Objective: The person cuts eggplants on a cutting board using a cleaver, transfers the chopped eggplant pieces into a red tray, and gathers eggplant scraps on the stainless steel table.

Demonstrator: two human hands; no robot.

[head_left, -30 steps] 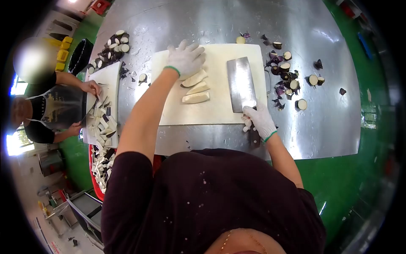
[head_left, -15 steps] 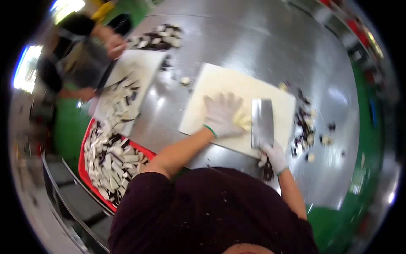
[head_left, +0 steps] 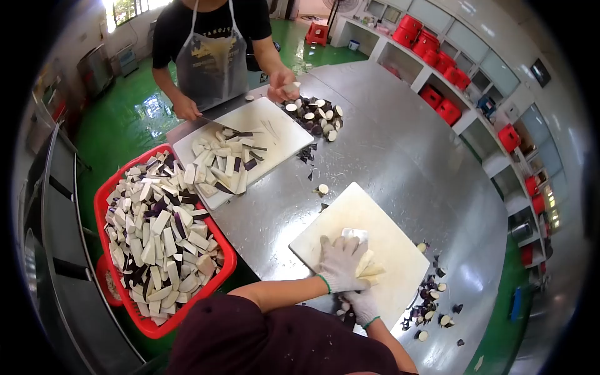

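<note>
My left hand [head_left: 340, 264], in a pale glove with a green cuff, lies over a white cutting board [head_left: 400, 250] with its fingers stretched out. Beside its thumb side are pale cut eggplant pieces [head_left: 371, 270]. My right hand [head_left: 362, 306], gloved too, is closed at the board's near edge, just below the left hand. The cleaver [head_left: 355, 235] shows only the far end of its blade, beyond the left fingers; its handle is hidden at my right hand. Dark eggplant scraps [head_left: 345, 312] lie near that hand.
Eggplant ends [head_left: 428, 300] are scattered right of the board. A red basket [head_left: 230, 256] full of cut eggplant stands at left. Across the steel table [head_left: 381, 119], a co-worker [head_left: 212, 56] holds a knife [head_left: 219, 123] over another board [head_left: 281, 134] beside an eggplant pile [head_left: 315, 115].
The cleaver has moved left across the board, from right of the pale pieces to beside my left hand, and my right hand came with it. The camera view has turned and tilted up.
</note>
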